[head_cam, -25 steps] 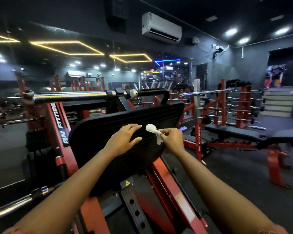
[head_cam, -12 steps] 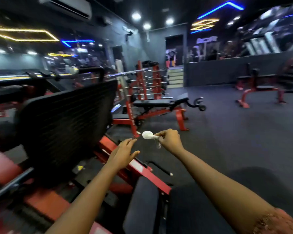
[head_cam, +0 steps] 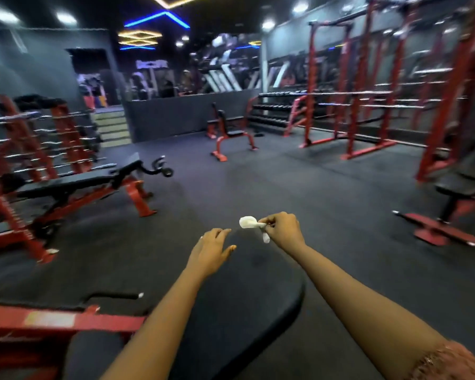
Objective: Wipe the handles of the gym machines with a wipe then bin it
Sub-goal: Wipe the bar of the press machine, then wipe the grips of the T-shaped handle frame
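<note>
Okay: right hand (head_cam: 284, 229) at centre frame, fingers curled, pinching crumpled white wipe (head_cam: 249, 223), wipe sticking out leftward. Left hand (head_cam: 210, 249) just lower left, fingers loosely spread, holding nothing. Red bench (head_cam: 74, 185) at left, red rack (head_cam: 351, 86) upper right, blurred.

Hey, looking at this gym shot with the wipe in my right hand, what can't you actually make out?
Head view:
Wipe: middle hidden in the pinch of the right hand; damp or dirty cannot be told.
Label on the red frame, lower left: motion blur, unreadable.
Red racks, right: blurred, cut off by the right edge.
Bin: none made out; the far back area is too small and blurred.
</note>
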The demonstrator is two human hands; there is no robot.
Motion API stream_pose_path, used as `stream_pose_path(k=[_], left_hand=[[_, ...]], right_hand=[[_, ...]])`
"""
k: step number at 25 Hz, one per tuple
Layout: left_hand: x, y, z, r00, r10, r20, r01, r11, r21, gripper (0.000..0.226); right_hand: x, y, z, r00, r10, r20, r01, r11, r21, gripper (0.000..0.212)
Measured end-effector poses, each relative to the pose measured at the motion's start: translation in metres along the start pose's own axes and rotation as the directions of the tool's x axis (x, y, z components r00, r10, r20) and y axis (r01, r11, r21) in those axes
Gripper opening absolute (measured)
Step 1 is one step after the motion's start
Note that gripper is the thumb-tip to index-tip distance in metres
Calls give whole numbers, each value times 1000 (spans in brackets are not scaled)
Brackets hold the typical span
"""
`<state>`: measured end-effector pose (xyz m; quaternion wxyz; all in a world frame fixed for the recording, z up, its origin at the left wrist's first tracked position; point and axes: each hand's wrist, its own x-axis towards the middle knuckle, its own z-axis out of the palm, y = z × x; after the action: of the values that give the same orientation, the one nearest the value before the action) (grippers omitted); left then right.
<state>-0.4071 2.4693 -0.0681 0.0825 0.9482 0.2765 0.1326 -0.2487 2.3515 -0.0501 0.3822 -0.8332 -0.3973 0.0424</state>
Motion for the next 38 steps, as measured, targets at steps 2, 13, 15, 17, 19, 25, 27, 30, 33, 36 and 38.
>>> stream_pose_path(k=[2,13,15,17,19,25,27,30,33,36,38], left_hand=[[38,66,21,993,114,19,-113,993,-23,54],[155,504,135,776,626,83,-574,754,-320,55],[164,572,152,714,693,100,-620,692,-369,56],[173,635,170,658,743,123,-650,643,-406,58],[187,693,192,613,776,150,-671,611,-420,60],[266,876,253,491,856,165,-736,508,-447,60],[299,935,266,467,870,158,-748,484,-453,60],[344,1019,285,442,885,145,-760,455,-464,59],[380,1105,308,390,909,148,-783,412,-466,59],[409,1181,341,341,928,151,-817,372,-440,59],[430,1240,370,320,936,145,-843,351,-409,59]], right_hand=[[-3,53,-55,992,88,-86,-90,996,-13,26],[-97,335,-369,724,411,-555,-541,837,-85,23],[-116,375,-416,649,454,-610,-599,800,-41,24],[-132,412,-454,592,474,-652,-640,768,-23,27],[-142,447,-488,538,489,-687,-677,736,-5,29],[-123,574,-607,394,486,-780,-756,654,26,27],[-108,613,-652,358,486,-797,-782,623,29,27],[-88,670,-715,313,479,-820,-805,591,38,27],[-72,729,-773,263,474,-841,-834,550,49,25],[-57,792,-820,262,474,-841,-852,522,28,25],[-46,846,-858,263,465,-845,-854,519,20,27]])
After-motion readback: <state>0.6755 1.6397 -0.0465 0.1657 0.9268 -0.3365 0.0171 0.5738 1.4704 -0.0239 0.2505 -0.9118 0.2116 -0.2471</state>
